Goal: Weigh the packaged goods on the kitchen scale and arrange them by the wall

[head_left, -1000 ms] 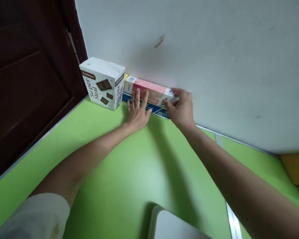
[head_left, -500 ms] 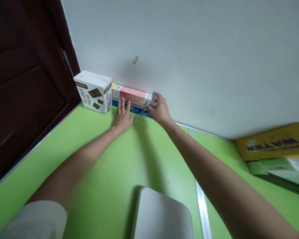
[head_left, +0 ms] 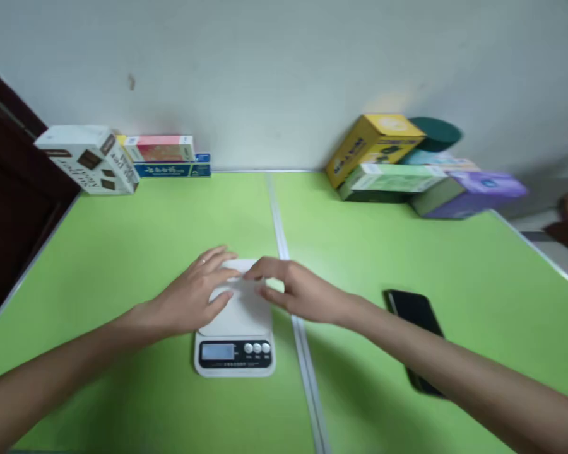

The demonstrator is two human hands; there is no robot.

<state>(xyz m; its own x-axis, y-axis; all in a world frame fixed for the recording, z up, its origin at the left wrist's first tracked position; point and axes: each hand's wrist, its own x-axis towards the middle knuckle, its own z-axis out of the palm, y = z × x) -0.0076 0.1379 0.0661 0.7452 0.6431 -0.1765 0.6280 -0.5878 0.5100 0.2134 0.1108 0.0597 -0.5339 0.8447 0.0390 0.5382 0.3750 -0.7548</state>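
A white digital scale (head_left: 239,315) lies on the green table (head_left: 170,403), its display and round buttons facing me. My left hand (head_left: 196,290) is over the upper left of its platform, fingers spread and nothing held. Above the upper right of the platform is my right hand (head_left: 298,287), thumb and forefinger apart with nothing between them. Whether either hand touches the scale cannot be made out.
At the back left stand a white box (head_left: 92,161), a pink box (head_left: 161,148) and a blue box (head_left: 170,169). Yellow (head_left: 372,145), green (head_left: 390,178) and purple (head_left: 478,189) boxes are at the back right. A black phone (head_left: 416,309) lies partly under my right forearm.
Both hands have left the pink and blue boxes by the wall and come back over the scale. My right hand has let go of the boxes. The view has shifted right, showing the phone.
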